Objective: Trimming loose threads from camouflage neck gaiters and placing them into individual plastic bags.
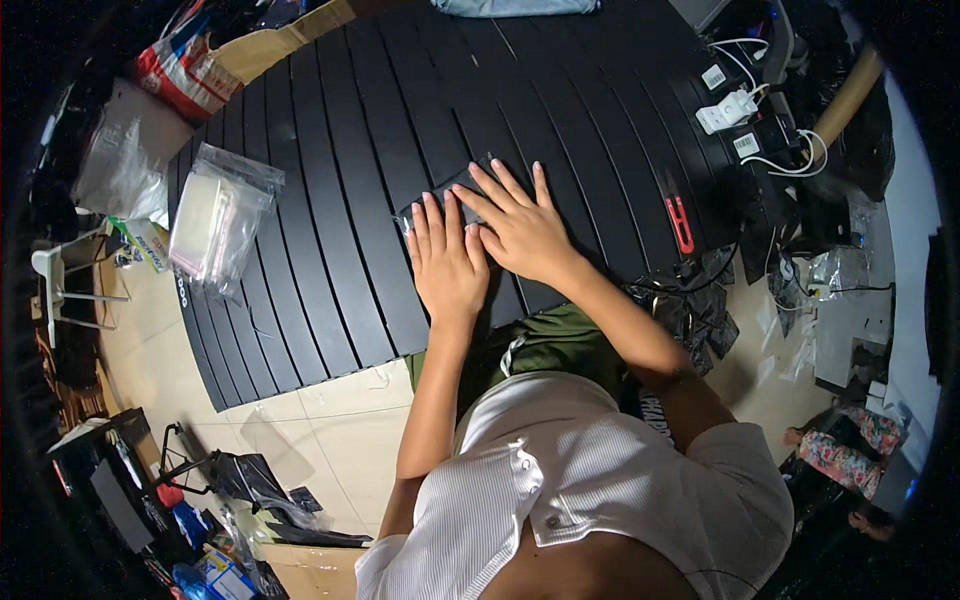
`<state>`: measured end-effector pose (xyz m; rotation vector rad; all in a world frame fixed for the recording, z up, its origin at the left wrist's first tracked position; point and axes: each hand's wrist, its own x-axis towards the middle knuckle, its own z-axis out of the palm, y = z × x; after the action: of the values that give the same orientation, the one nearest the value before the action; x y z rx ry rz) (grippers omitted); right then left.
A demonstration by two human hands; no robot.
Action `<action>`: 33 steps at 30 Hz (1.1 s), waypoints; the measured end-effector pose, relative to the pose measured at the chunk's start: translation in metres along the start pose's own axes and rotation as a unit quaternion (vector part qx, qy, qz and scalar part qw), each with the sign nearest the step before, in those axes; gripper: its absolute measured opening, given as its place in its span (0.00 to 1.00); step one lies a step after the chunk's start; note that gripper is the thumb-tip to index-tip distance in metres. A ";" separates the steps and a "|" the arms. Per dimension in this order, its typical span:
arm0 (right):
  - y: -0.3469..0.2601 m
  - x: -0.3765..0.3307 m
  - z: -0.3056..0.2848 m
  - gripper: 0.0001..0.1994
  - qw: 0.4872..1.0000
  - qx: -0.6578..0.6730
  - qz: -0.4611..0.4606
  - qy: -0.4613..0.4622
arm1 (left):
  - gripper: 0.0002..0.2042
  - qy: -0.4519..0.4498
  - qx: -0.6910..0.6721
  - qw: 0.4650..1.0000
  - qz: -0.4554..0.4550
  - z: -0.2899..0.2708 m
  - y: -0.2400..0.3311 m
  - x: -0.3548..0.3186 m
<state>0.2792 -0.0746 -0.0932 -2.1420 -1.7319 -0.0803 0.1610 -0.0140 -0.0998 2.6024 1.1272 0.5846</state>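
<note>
Both hands, L (449,262) & R (520,224), flat on black pouch (446,192).

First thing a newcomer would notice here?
Both hands pressed flat, side by side, on a dark packet in clear wrap at the middle of the black slatted table: left hand, right hand. Next, the stack of clear plastic bags at the table's left edge and the red-handled snips to the right.
</note>
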 end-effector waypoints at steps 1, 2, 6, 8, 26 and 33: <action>-0.001 0.000 0.000 0.24 1.000 0.003 -0.002 0.001 | 0.23 0.002 -0.002 1.000 0.003 -0.001 -0.001 0.000; -0.001 0.001 -0.001 0.24 1.000 0.007 -0.001 -0.008 | 0.23 0.001 0.001 1.000 0.008 -0.001 -0.002 -0.001; 0.014 0.004 0.000 0.25 0.991 0.134 0.011 -0.025 | 0.21 0.001 -0.192 0.981 -0.009 -0.012 -0.015 0.002; 0.028 0.009 0.001 0.23 0.938 0.333 0.076 0.054 | 0.19 0.092 -0.271 0.957 -0.051 -0.019 -0.018 0.002; 0.050 -0.025 -0.044 0.07 0.811 0.544 0.202 -0.071 | 0.27 -0.009 -0.432 0.874 -0.223 -0.033 -0.027 -0.023; 0.055 -0.086 -0.094 0.07 0.564 0.787 0.249 -0.017 | 0.22 -0.099 -0.583 0.798 -0.115 -0.025 0.048 -0.024</action>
<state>0.3296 -0.1948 -0.0449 -0.9631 -0.4073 1.1778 0.1657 -0.0627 -0.0659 1.3821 0.6321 0.6344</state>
